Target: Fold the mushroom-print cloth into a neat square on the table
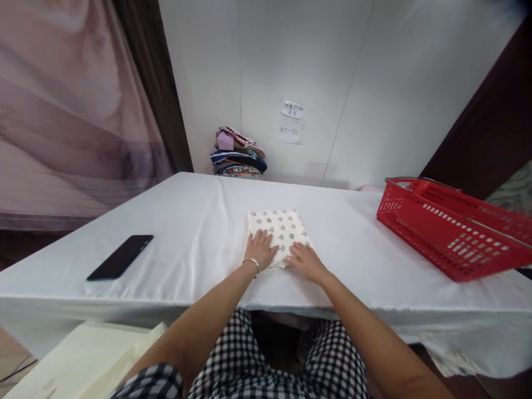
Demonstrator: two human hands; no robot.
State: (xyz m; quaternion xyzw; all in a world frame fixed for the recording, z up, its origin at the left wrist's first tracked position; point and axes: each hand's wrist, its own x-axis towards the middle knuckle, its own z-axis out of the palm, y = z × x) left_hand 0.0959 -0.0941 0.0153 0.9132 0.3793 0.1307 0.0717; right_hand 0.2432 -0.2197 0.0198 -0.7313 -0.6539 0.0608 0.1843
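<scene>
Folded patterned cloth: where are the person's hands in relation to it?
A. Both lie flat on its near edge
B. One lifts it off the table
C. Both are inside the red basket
A: the left hand and right hand lie flat on the near edge of the folded cloth, which rests on the white table.

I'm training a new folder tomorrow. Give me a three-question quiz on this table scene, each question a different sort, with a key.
1. True or false: both hands rest flat on the folded patterned cloth.
2. Which lies on the person's left side of the table? A) red basket B) black phone C) paper notes
3. Fill in: the stack of folded clothes sits at the table's far edge, against the ____.

Key
1. True: the left hand and right hand press its near edge.
2. B, the black phone; the red basket is on the right.
3. Wall, where the stack of folded clothes sits.
</scene>
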